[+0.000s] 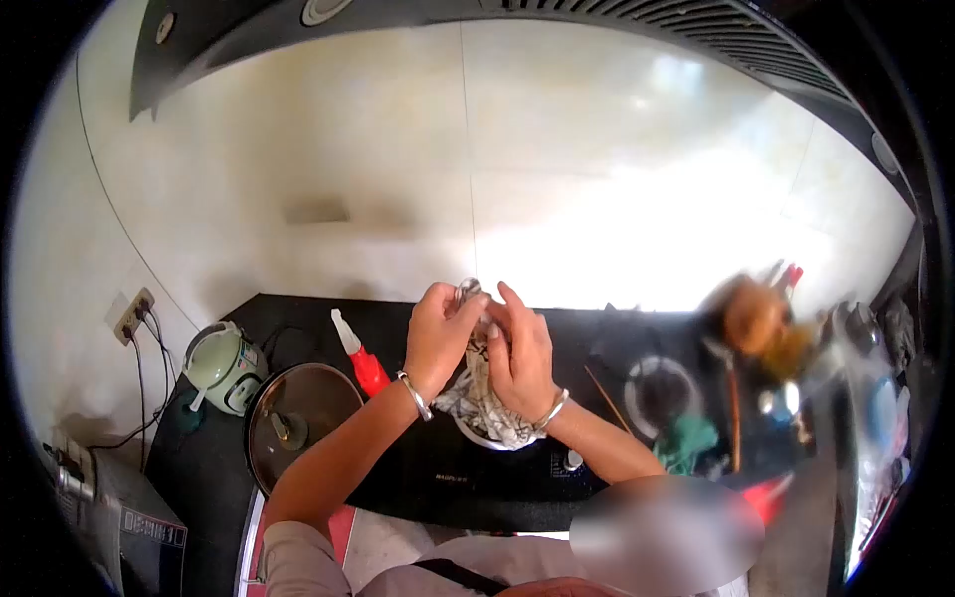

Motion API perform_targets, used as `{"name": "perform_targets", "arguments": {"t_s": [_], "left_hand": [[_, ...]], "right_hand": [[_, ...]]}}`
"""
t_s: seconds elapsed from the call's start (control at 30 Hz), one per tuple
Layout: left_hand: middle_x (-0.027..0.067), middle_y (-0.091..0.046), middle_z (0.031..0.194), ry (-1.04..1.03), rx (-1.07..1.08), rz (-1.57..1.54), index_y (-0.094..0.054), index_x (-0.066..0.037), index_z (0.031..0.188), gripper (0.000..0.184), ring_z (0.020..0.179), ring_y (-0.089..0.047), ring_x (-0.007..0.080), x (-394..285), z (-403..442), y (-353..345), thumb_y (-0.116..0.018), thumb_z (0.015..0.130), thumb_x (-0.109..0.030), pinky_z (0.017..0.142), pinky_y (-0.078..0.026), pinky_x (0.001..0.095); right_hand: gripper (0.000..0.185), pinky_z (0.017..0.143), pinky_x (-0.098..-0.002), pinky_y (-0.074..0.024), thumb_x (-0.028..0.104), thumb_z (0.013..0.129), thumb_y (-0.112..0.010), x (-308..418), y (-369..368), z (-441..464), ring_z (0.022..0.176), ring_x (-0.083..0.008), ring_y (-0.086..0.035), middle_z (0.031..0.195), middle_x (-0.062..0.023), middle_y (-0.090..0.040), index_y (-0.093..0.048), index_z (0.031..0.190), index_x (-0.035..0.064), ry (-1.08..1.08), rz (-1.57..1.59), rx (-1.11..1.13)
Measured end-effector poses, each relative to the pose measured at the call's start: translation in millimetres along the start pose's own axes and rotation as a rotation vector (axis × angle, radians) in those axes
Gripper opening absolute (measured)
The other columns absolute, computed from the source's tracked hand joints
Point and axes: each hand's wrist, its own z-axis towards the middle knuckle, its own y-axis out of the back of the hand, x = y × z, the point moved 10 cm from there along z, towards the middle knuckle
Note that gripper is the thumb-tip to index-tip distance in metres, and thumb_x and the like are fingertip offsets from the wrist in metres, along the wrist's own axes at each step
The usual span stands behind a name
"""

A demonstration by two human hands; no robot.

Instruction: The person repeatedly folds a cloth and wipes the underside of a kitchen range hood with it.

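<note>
So the person's got both hands up close together over the middle of the black desk (214, 463), busy with a crumpled patterned cloth (484, 383), pale with dark lines. The left hand (435, 338) is curled closed, thumb and fingers pinching the bunched top end. The right hand (521, 353) is right beside it, roughly half open with loosely bent fingers, one pointing up. It's up against the cloth, but can't tell if it's really gripping any. The cloth hangs down between the hands, and its lower part sits at a white-rimmed round dish (494, 443), mostly covered, so no clue how deep that is.

Off to the left there's a red-and-white bottle (365, 366) near the left wrist, then a round glass lid (328, 398) and a pale green cooker (217, 370). On the right, a thin stick (607, 398) lies by some green netting (688, 441).
</note>
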Motion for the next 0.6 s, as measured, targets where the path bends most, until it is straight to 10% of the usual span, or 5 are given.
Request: {"name": "perform_targets", "arguments": {"t_s": [0.23, 0.4, 0.6], "left_hand": [[-0.0021, -0.053, 0.067, -0.086, 0.042, 0.013, -0.058, 0.001, 0.083, 0.015, 0.06, -0.047, 0.0045, -11.3, 9.0, -3.9, -0.056, 0.088, -0.012, 0.052, -0.039, 0.0199], [-0.0008, -0.057, 0.072, -0.14, 0.059, -0.032, -0.059, 0.002, 0.089, 0.013, 0.061, -0.049, 0.0049, -35.2, 12.3, -0.9, -0.056, 0.087, -0.011, 0.053, -0.041, 0.0199], [0.0031, -0.061, 0.077, -0.119, 0.123, -0.073, -0.058, 0.003, 0.094, 0.013, 0.065, -0.056, 0.0074, -41.3, 17.3, -5.1, -0.058, 0.085, -0.007, 0.058, -0.047, 0.0209]], "right_hand": [[0.03, 0.079, -0.0335, -0.0444, 0.011, 0.085, -0.056, -50.2, -14.0, 14.8, 0.089, -0.0295, -0.058, 0.101, -0.0155, -0.061, -0.055, 0.114, 0.0012, -0.17, 0.227, 0.002], [0.033, 0.071, -0.0205, -0.0435, 0.018, 0.091, -0.056, -68.7, -50.2, 5.2, 0.082, -0.006, -0.051, 0.092, -0.0029, -0.059, -0.051, 0.118, 0.0009, -0.538, 0.843, 0.162], [0.013, 0.057, -0.0208, -0.0418, 0.006, 0.089, -0.057, -74.5, -29.5, 7.5, 0.068, -0.0062, -0.051, 0.084, -0.0011, -0.058, -0.056, 0.099, -0.0004, -0.405, 0.533, 0.048]]}}
